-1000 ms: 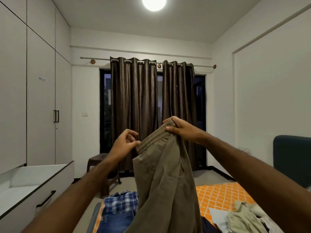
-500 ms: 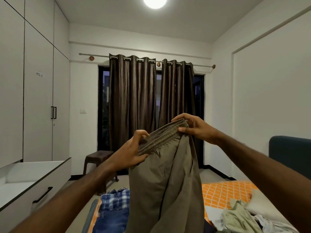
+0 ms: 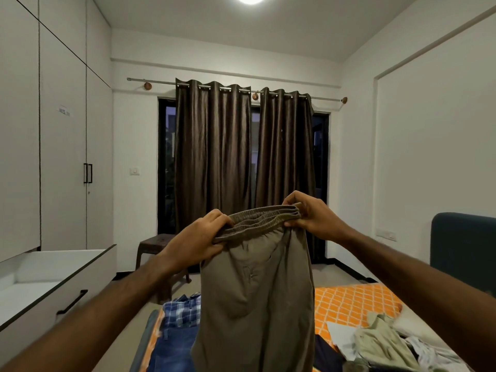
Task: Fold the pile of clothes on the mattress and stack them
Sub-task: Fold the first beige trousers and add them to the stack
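The olive-brown trousers (image 3: pixel 257 299) hang upright in mid-air, in front of the person and above the near end of the mattress (image 3: pixel 357 299), held by the elastic waistband. The left hand (image 3: pixel 198 240) grips the waistband's left end with curled fingers; the right hand (image 3: pixel 311 218) pinches its right end, slightly higher. Below, on the orange-patterned mattress, a blue checked shirt (image 3: pixel 182 310) and blue jeans (image 3: pixel 171 350) lie at left, and a loose pile of clothes (image 3: pixel 389 345) lies at right. Dark curtains (image 3: pixel 241 157) hang on the far wall.
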Tool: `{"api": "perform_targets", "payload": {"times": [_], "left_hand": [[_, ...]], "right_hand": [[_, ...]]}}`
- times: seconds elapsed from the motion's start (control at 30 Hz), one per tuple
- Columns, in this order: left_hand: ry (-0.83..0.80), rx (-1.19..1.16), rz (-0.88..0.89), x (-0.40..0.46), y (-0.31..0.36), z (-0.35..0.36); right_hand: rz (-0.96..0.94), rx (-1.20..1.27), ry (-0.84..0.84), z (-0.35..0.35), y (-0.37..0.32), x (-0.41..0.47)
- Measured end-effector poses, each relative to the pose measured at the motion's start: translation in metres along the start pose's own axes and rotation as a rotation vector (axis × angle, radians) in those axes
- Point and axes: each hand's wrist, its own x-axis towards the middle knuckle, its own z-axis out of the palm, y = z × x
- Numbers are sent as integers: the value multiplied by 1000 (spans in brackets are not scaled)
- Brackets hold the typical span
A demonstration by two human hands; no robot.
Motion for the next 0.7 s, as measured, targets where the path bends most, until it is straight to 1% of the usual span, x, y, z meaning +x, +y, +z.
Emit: {"api": "perform_targets", "payload": {"times": [0.1, 0.2, 0.27, 0.33, 0.37, 0.43, 0.5, 0.57, 0.6, 0.63, 0.67, 0.7], "left_hand": [[-86, -143, -51, -1, -6, 1], [-97, -199, -63, -2, -9, 3], [-105, -153, -53, -4, -10, 3], [-152, -50, -68, -4, -13, 3], [-204, 19, -80, -3, -13, 3], [-390, 115, -118, -2, -14, 6], [-581, 134, -151, 0, -12, 10], [-684, 174, -153, 1, -16, 15], [-686, 206, -172, 4, -20, 13], [-645, 216, -190, 9, -23, 9], [-569, 183, -214, 16, -25, 0], [-444, 99, -253, 25, -26, -15]], "right_hand": [[1, -2, 1, 5, 3, 0], [6, 6, -3, 8, 5, 0], [8, 8, -18, 11, 6, 0], [13, 4, -24, 14, 6, 0], [21, 9, -30, 15, 6, 0], [44, 19, -67, 19, 6, 1], [84, 22, -130, 25, 6, 3], [122, 15, -158, 32, 9, 4], [144, 22, -150, 33, 11, 5], [171, 30, -125, 33, 14, 7], [193, 40, -89, 29, 15, 8], [210, 54, -48, 22, 15, 13]]}}
